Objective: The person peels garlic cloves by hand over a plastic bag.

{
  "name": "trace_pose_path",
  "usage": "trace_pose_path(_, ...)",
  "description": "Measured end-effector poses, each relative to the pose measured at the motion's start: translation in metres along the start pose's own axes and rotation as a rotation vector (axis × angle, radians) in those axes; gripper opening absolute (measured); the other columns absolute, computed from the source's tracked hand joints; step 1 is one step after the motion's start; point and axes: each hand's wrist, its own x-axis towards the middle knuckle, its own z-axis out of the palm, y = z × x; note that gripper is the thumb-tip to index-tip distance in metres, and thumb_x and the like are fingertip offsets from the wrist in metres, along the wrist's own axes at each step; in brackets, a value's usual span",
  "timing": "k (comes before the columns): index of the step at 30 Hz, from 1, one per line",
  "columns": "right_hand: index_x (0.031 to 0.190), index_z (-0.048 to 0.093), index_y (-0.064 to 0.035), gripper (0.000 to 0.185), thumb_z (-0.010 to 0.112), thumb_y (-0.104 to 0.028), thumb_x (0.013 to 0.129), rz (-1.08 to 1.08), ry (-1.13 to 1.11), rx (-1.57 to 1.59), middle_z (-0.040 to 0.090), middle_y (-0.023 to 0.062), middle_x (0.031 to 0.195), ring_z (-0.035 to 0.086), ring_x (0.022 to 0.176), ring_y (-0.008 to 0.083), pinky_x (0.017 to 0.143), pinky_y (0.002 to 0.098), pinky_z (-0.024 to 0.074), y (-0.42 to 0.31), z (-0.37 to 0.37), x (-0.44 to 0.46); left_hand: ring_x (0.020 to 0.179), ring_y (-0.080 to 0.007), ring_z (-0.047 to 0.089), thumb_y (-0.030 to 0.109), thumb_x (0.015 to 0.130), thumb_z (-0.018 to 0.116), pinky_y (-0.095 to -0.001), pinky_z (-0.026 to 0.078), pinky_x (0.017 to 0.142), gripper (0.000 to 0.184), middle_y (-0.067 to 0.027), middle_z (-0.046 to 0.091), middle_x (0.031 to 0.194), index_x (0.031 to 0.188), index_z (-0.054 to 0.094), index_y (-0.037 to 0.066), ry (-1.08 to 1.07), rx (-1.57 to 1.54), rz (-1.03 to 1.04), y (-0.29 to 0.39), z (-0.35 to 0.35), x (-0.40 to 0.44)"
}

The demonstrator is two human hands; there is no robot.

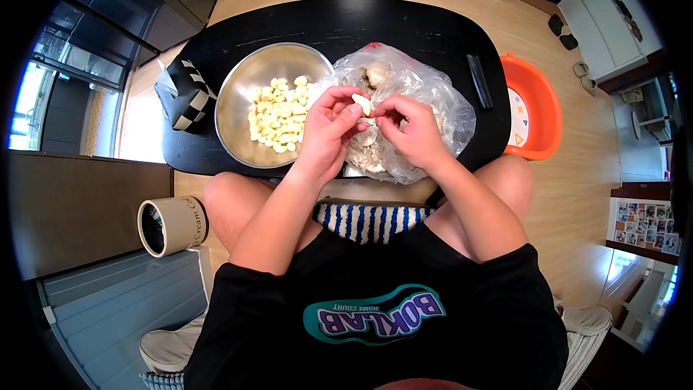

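Note:
A pale garlic clove (362, 104) is held between the thumb and fingers of my left hand (332, 126). My right hand (411, 128) pinches at the clove's right end, its fingertips close to those of my left hand. Beneath both hands lies a clear plastic bag (451, 112) with garlic and papery skins (367, 155) inside. Left of the bag, a wide metal bowl (234, 112) holds a heap of peeled cloves (278, 117).
The black table (289, 22) also bears a checkered tissue box (188, 94) at the left and a dark narrow object (478, 81) at the right. An orange tub (552, 112) stands beyond the right edge. A round bin (189, 225) is at lower left.

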Motion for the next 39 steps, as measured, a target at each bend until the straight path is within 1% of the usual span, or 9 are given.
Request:
trace_pose_path(6,0.098,0.067,0.0011,0.013,0.062,0.002,0.086,0.029,-0.022,0.014,0.069,0.0082,0.097,0.066,0.087,0.0149,0.073,0.0260,0.0506,0.003,0.002,0.000,0.095,-0.0114,0.064,0.010,0.094,0.067,-0.0230,0.054,0.079,0.028,-0.0069,0.065,0.113,0.120,0.057,0.006,0.005,-0.005,0.006,0.000,0.000,0.000)
trace_pose_path(13,0.098,0.068,0.0004,0.012,0.064,-0.003,0.087,0.004,-0.007,0.113,0.067,0.0069,0.099,0.064,0.090,0.0146,0.075,0.0254,0.0486,0.003,-0.005,0.001,0.094,-0.0096,0.063,0.006,0.093,0.067,-0.0213,0.052,0.076,0.028,-0.0039,0.067,0.108,0.120,0.060,0.005,0.041,0.043,-0.058,0.003,0.004,-0.002)
trace_pose_path(22,0.094,0.067,-0.0008,0.012,0.070,-0.009,0.085,0.028,-0.052,0.109,0.066,0.0040,0.092,0.059,0.082,0.0115,0.071,0.0252,0.0462,0.005,-0.006,0.000,0.091,-0.0085,0.062,0.008,0.092,0.069,-0.0216,0.051,0.077,0.030,-0.0035,0.069,0.106,0.122,0.064,0.005,0.045,0.161,-0.120,0.000,0.005,-0.003)
trace_pose_path(25,0.091,0.066,-0.0010,0.012,0.070,-0.009,0.084,0.061,-0.060,0.110,0.065,0.0032,0.089,0.059,0.080,0.0111,0.070,0.0246,0.0454,0.003,-0.006,0.000,0.092,-0.0102,0.064,0.006,0.092,0.069,-0.0232,0.052,0.080,0.030,-0.0055,0.070,0.105,0.121,0.064,0.003,0.023,0.158,-0.123,-0.002,0.003,-0.002)
trace_pose_path(27,0.088,0.066,-0.0009,0.011,0.070,-0.009,0.082,0.067,-0.063,0.115,0.065,0.0027,0.086,0.058,0.078,0.0108,0.068,0.0246,0.0445,0.001,-0.006,0.000,0.087,-0.0107,0.064,-0.001,0.090,0.067,-0.0245,0.052,0.079,0.029,-0.0070,0.070,0.100,0.119,0.066,-0.001,0.051,0.147,-0.108,-0.004,0.005,-0.002)
trace_pose_path(31,0.086,0.065,-0.0011,0.010,0.070,-0.009,0.082,0.060,-0.068,0.130,0.064,0.0025,0.086,0.057,0.077,0.0105,0.068,0.0248,0.0438,0.003,-0.006,0.000,0.087,-0.0113,0.064,-0.002,0.090,0.067,-0.0246,0.053,0.079,0.028,-0.0072,0.070,0.100,0.118,0.067,-0.002,0.042,0.151,-0.100,-0.006,0.002,-0.001)
trace_pose_path(33,0.083,0.065,-0.0007,0.011,0.071,-0.009,0.079,0.004,-0.040,0.145,0.062,0.0021,0.080,0.056,0.068,0.0085,0.061,0.0234,0.0445,0.004,-0.006,0.001,0.087,-0.0121,0.064,-0.002,0.090,0.067,-0.0248,0.053,0.079,0.028,-0.0080,0.070,0.099,0.118,0.066,-0.003,0.032,0.154,-0.096,-0.006,0.002,-0.001)
trace_pose_path(37,0.083,0.065,-0.0005,0.010,0.069,-0.009,0.080,0.030,-0.042,0.150,0.061,0.0015,0.079,0.056,0.067,0.0079,0.061,0.0228,0.0433,0.007,-0.006,0.002,0.086,-0.0127,0.065,-0.001,0.090,0.067,-0.0251,0.053,0.080,0.028,-0.0088,0.070,0.099,0.118,0.066,-0.003,0.020,0.140,-0.116,-0.004,0.000,0.000)
trace_pose_path(39,0.084,0.066,-0.0011,0.009,0.068,-0.009,0.080,0.004,-0.021,0.129,0.061,0.0007,0.076,0.054,0.066,0.0072,0.059,0.0227,0.0422,0.010,-0.006,0.002,0.089,-0.0162,0.068,0.001,0.092,0.066,-0.0282,0.056,0.084,0.028,-0.0117,0.070,0.104,0.120,0.064,-0.003,-0.019,0.168,-0.110,-0.003,-0.004,0.001)
